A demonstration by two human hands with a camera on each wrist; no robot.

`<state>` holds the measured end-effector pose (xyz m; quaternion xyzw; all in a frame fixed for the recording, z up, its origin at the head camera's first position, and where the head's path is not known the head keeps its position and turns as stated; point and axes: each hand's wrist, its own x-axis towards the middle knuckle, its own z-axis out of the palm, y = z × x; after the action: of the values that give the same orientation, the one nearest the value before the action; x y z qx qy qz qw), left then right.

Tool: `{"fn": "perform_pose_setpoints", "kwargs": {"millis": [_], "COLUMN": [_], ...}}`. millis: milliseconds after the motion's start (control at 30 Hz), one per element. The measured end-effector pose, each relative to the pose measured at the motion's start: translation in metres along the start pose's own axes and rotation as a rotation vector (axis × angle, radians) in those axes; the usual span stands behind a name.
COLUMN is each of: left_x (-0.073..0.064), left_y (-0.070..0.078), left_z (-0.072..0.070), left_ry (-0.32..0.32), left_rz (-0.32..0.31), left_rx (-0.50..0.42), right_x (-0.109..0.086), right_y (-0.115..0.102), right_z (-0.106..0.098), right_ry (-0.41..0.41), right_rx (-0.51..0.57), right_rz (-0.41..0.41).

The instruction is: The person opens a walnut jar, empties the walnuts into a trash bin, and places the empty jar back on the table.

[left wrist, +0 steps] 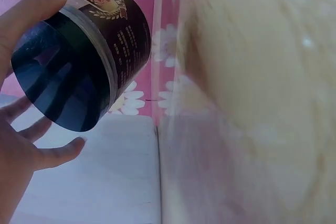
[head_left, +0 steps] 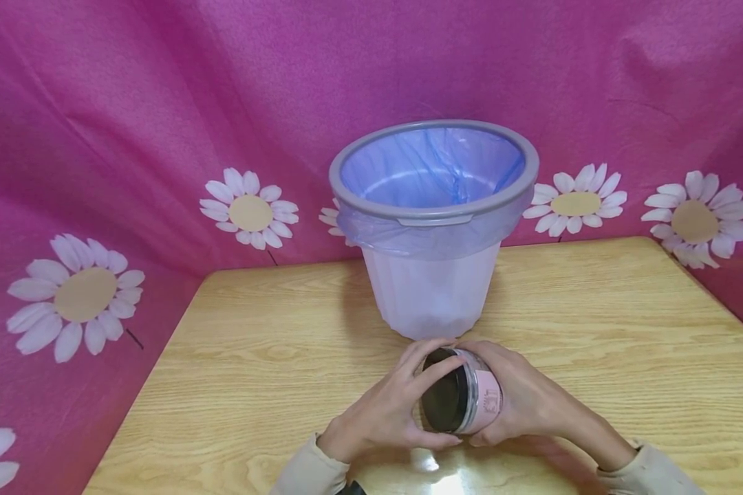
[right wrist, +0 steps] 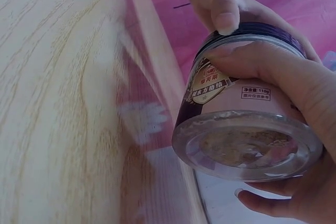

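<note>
A clear jar [head_left: 488, 400] with a black lid [head_left: 444, 400] and a pink and dark label is held tilted above the table, its lid toward the left. My right hand [head_left: 528, 395] grips the jar's body, the thumb lying across the label in the right wrist view. Around the lid curls my left hand [head_left: 384, 409], its thumb at the lid's edge and some fingers spread in the left wrist view. The clear jar base [right wrist: 247, 148] shows something brownish inside, too blurred to name. The lid appears to be on the jar.
Behind the hands stands a whitish bin [head_left: 433, 289] with a grey rim [head_left: 433, 214] and a blue bag [head_left: 408, 168] lining it. The wooden table [head_left: 254, 357] meets a pink cloth [head_left: 161, 103] with daisies at its back and sides.
</note>
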<state>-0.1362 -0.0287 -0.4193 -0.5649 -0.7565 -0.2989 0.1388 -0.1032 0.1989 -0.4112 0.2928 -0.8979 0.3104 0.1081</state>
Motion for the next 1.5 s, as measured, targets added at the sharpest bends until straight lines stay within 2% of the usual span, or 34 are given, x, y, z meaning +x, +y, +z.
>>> {"fn": "perform_pose_setpoints", "kwargs": {"millis": [133, 267, 700, 933, 1067, 1367, 1500], "left_x": [0.0003, -0.0006, 0.0, -0.0027, -0.0031, -0.0019, -0.002], "left_y": [-0.0007, 0.0, 0.0016, 0.0027, 0.0029, 0.0023, 0.0025], "left_z": [-0.0005, -0.0004, -0.0009, -0.0039, -0.004, -0.0014, -0.0016], "left_ry": [0.005, -0.01, -0.003, -0.025, -0.039, -0.016, -0.02], "left_rz": [0.036, 0.033, -0.023, -0.129, -0.168, -0.153, -0.165], "left_rx": [0.027, 0.037, -0.035, -0.089, -0.115, -0.105, -0.117], "right_x": [-0.0003, -0.0006, 0.0003, 0.0011, 0.001, 0.0, -0.0006], "right_y": [0.0001, -0.0002, 0.0007, 0.0014, 0.0014, 0.0016, 0.0017], "right_z": [0.0002, 0.0011, 0.0013, 0.0009, 0.0007, 0.0018, 0.0019], "right_ry": [-0.012, -0.007, -0.004, 0.015, 0.018, 0.017, 0.014], "right_rx": [0.018, 0.021, 0.026, 0.008, 0.007, 0.0, 0.006], "right_rz": [0.014, 0.009, 0.002, -0.028, -0.029, -0.032, -0.027]}}
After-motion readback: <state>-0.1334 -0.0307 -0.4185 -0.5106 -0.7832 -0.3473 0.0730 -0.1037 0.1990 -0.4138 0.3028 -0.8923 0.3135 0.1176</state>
